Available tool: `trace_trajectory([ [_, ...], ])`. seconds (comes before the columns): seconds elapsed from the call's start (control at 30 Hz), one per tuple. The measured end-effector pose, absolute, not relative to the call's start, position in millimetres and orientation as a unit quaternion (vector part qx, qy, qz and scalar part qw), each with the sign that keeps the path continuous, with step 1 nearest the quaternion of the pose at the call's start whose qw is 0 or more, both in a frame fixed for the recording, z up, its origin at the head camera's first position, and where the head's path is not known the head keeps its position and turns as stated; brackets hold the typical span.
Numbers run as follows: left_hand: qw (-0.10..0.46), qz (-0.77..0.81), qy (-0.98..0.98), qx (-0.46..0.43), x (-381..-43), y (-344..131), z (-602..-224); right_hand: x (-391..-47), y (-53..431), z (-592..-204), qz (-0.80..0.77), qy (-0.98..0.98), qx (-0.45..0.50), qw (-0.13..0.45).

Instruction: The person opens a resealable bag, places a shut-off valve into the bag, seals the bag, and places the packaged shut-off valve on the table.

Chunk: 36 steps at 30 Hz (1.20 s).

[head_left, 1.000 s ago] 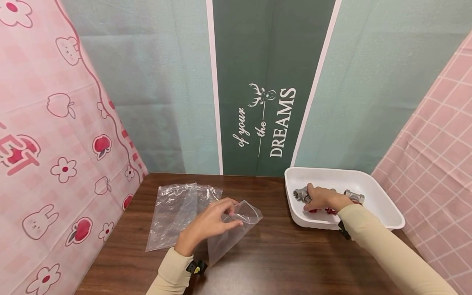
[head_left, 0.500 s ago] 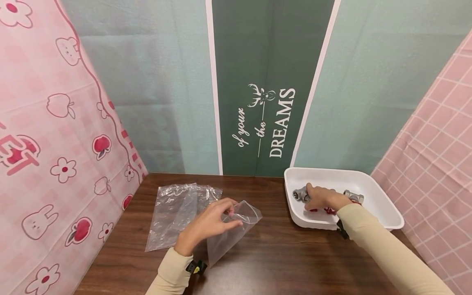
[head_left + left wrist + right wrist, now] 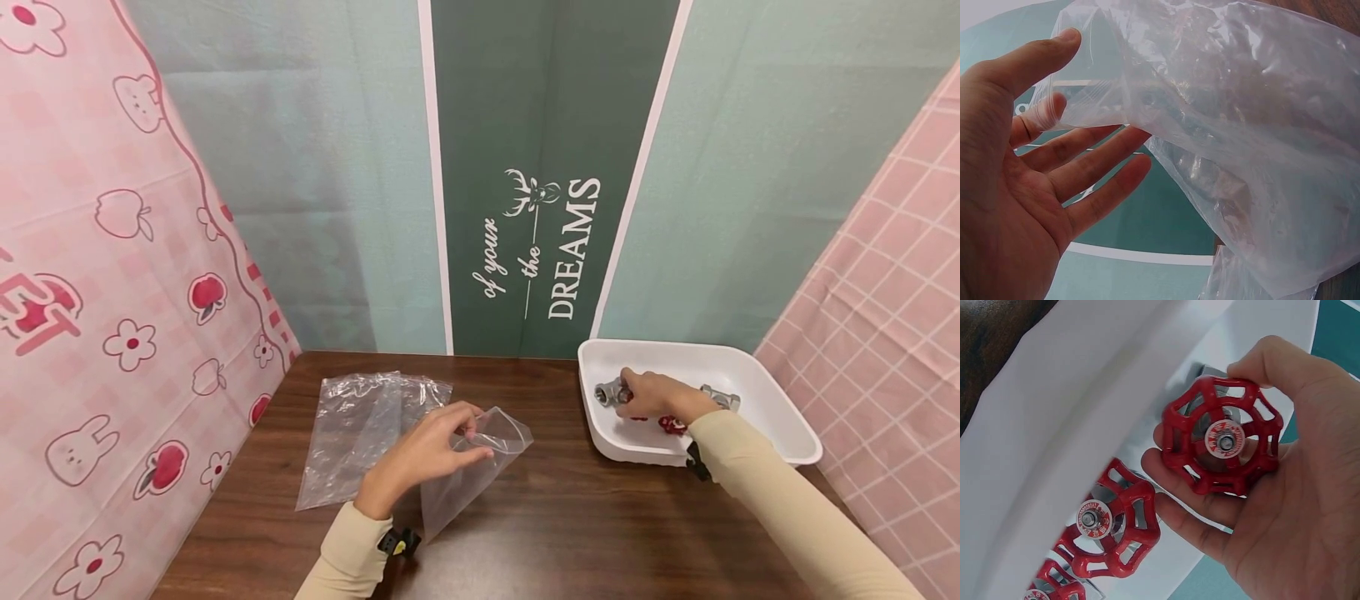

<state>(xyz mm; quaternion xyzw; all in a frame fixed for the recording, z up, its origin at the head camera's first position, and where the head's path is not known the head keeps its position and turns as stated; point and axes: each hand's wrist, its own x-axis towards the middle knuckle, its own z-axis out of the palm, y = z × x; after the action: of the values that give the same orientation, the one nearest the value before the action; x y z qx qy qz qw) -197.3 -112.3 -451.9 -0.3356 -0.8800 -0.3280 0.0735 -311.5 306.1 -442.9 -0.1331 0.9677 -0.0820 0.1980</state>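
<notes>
My left hand (image 3: 423, 450) holds a clear plastic bag (image 3: 468, 492) by its mouth, which gapes toward the right. In the left wrist view the bag (image 3: 1260, 112) drapes from the index finger, with the thumb raised apart and the other fingers fairly straight. Inside the white tub, my right hand (image 3: 660, 396) grips a gate valve (image 3: 609, 393) with a silvery body. Its red handwheel (image 3: 1225, 439) sits between thumb and fingers, facing the right wrist camera. A second valve's red handwheel (image 3: 1088, 519) lies close by the fingertips, and part of a third handwheel (image 3: 1038, 594) shows beyond.
The white plastic tub (image 3: 780, 417) stands at the right of the brown wooden table (image 3: 540, 533), against the back curtain. More clear bags (image 3: 345, 442) lie flat at the left. Patterned pink cloths hang on both sides.
My right hand has shifted slightly up and left in the tub with the gate valve, uncovering more of a red handwheel below it. The left hand and bag stay where they were.
</notes>
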Motion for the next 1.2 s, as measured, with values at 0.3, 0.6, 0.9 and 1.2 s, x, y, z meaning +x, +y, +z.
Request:
trace_trajectory([
  [0.3,0.069,-0.325,-0.883,-0.332,-197.8,-112.6,-452.3,-313.0,301.5,-444.4,-0.070,0.972,-0.133,0.178],
  [0.6,0.066,-0.325,-0.884,-0.330,-198.1,-112.0,-452.7,-313.8,306.8,-443.0,-0.071,0.972,-0.155,0.160],
  [0.9,0.062,-0.330,-0.883,-0.329,-197.6,-111.2,-453.2,-312.1,309.8,-442.7,-0.066,0.973,-0.178,0.135],
  [1.2,0.066,-0.338,-0.877,-0.335,-198.4,-111.7,-454.2,-311.5,312.1,-443.2,-0.086,0.970,-0.193,0.121],
])
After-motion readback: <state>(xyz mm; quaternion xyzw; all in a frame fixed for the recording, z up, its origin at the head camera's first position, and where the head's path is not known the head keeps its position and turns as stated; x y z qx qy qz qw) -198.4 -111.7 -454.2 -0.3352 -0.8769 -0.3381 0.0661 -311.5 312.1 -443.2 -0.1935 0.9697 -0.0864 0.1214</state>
